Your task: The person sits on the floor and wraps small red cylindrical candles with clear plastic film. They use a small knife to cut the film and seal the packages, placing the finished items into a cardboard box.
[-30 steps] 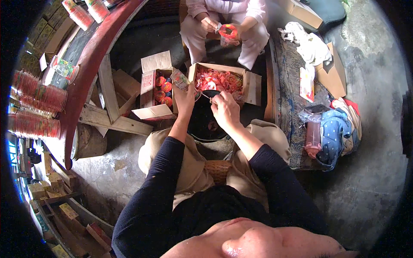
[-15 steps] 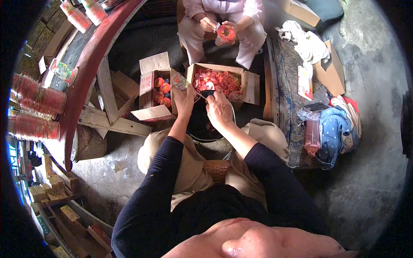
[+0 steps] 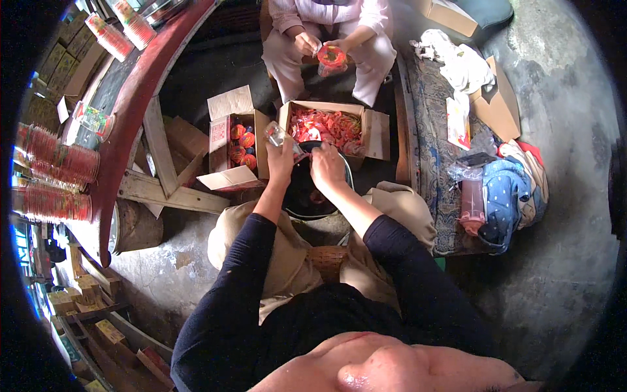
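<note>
My left hand (image 3: 279,157) is closed round a clear printed plastic cup (image 3: 277,136), tilted over a dark bucket (image 3: 302,200) between my knees. My right hand (image 3: 326,166) grips a dark scoop (image 3: 312,145) by the cup's lower end, above the bucket; the scoop is mostly hidden by my fingers. Behind the bucket an open carton of crumpled red wrappers (image 3: 323,124) stands beside a carton of small red round items (image 3: 243,147). Across from me a seated person's hands (image 3: 307,44) hold a red-topped cup (image 3: 332,60).
A red-edged bench (image 3: 111,189) with stacks of plastic cups (image 3: 52,202) curves along the left, over wooden braces and a round container (image 3: 136,232). On the right a patterned mat (image 3: 424,117) bears white cloth (image 3: 467,72), a carton (image 3: 496,108), clothing (image 3: 499,202) and a pink bottle (image 3: 471,209).
The cup in my left hand has tipped further, and my right hand has drawn closer to it. The other person's red-topped cup has moved lower and left in view.
</note>
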Demonstrator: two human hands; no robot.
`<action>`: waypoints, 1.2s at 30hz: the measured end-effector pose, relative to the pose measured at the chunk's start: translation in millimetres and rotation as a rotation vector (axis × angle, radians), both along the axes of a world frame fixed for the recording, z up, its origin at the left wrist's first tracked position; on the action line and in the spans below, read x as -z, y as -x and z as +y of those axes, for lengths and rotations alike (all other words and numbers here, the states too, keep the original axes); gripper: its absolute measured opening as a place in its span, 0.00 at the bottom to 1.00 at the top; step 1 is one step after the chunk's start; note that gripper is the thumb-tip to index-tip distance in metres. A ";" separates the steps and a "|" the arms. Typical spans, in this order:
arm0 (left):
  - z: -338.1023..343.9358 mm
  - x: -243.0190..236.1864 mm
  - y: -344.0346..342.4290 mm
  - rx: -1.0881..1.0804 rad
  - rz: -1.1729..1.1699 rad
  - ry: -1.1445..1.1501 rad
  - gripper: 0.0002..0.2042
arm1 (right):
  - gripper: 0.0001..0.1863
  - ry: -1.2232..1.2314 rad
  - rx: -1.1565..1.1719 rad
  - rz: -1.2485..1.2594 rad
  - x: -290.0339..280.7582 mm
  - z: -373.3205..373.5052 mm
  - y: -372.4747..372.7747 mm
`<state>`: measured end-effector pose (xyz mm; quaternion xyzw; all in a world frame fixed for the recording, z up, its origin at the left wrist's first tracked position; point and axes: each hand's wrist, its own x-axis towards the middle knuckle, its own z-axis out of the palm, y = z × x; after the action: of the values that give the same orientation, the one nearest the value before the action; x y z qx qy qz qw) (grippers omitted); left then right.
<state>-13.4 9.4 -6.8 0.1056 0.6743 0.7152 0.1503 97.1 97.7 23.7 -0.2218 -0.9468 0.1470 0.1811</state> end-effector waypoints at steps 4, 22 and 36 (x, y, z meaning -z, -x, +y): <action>-0.1 -26.8 -9.5 0.009 0.147 0.023 0.25 | 0.07 0.274 0.092 0.069 -12.4 7.1 -3.7; -9.3 -40.5 -1.1 -0.109 0.341 0.250 0.25 | 0.05 -0.026 -0.165 0.150 -39.5 -7.9 -29.7; -8.2 -51.3 -5.7 -0.100 0.392 0.143 0.27 | 0.05 0.094 -0.075 0.184 -44.0 -4.1 -34.1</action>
<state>-7.6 1.2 44.5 0.1981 0.7439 0.6381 -0.0125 131.3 93.6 67.7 -0.1801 -0.9258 0.2178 0.2509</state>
